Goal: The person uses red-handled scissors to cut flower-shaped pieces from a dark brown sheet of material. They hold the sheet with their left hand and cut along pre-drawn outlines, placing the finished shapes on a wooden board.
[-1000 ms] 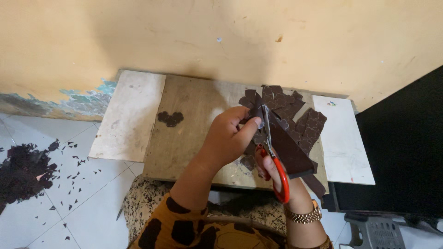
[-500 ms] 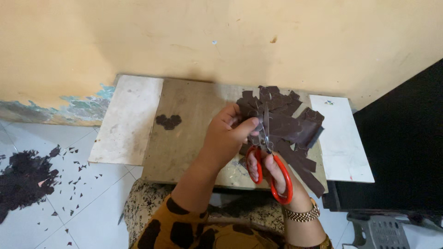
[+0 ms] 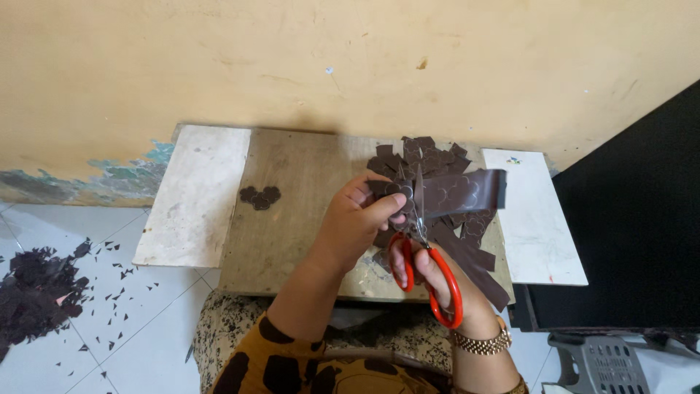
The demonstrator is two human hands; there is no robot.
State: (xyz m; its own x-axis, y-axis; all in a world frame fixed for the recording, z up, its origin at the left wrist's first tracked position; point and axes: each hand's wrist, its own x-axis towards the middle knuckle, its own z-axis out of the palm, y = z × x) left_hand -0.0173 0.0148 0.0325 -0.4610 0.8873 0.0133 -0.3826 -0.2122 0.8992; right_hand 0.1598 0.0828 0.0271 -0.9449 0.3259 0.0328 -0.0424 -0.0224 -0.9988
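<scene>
Mustard/brown blotched sleeves, gold watch (image 3: pixel 480 341).

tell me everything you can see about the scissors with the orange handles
The scissors have glossy orange loop handles, plastic by the look, and slim grey metal blades pointing up, away from the person. The right hand holds them through the loops, low over the wooden board. The blades meet the dark brown strip that the left hand pinches.

No packages, signs or screens; only a tiny colourful sticker (image 3: pixel 515 160) on the white board (image 3: pixel 536 219).
</scene>
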